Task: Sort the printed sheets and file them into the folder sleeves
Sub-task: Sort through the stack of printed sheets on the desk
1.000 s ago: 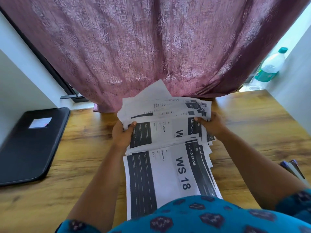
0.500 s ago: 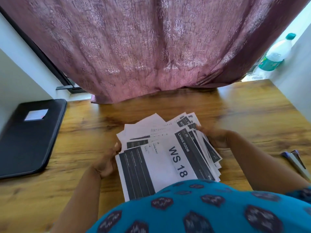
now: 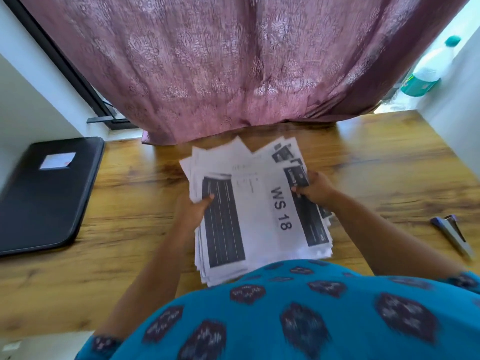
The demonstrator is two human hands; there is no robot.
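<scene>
I'm gripping the printed sheets (image 3: 259, 203) with left hand (image 3: 193, 211) and right hand (image 3: 315, 188).
They're light and floppy (probably slippery), so I'm pinching both side edges.

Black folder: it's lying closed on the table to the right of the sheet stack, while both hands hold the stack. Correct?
Not quite. The black folder lies closed on the table to the left of the sheet stack, not the right; the head view shows it. The left hand and right hand do hold the stack.

Bright daylight from right window; motion blur throughout; wide-angle bending at edges.
</scene>
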